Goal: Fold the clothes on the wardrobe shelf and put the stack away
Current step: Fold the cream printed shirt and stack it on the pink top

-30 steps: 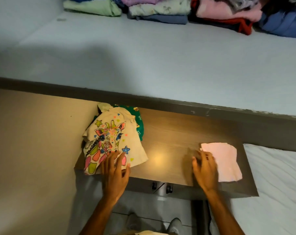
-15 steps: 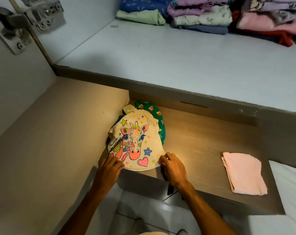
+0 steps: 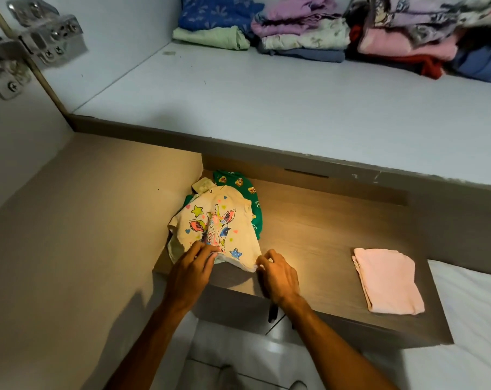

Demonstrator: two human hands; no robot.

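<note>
A cream child's shirt with a colourful giraffe print [image 3: 233,220] lies on the left end of the brown wooden shelf [image 3: 317,237], on top of a green printed garment [image 3: 245,187]. My left hand [image 3: 192,273] pinches the shirt's near hem at the left. At the hem's right corner, my right hand [image 3: 278,274] pinches the cloth too. The front edge is lifted off the shelf and the print is bunched in the middle. A folded pink cloth [image 3: 387,280] rests flat at the shelf's right end.
Above and behind is a white upper shelf [image 3: 266,99] with several folded piles of clothes [image 3: 303,32] along its back. A beige side panel [image 3: 83,220] borders the left, with metal door hinges [image 3: 27,46] at the upper left. White bedding [image 3: 469,319] lies at the lower right.
My right hand left the pink cloth and crossed to the giraffe shirt. Both hands went from resting at its near edge to pinching and lifting the hem, wrinkling the print.
</note>
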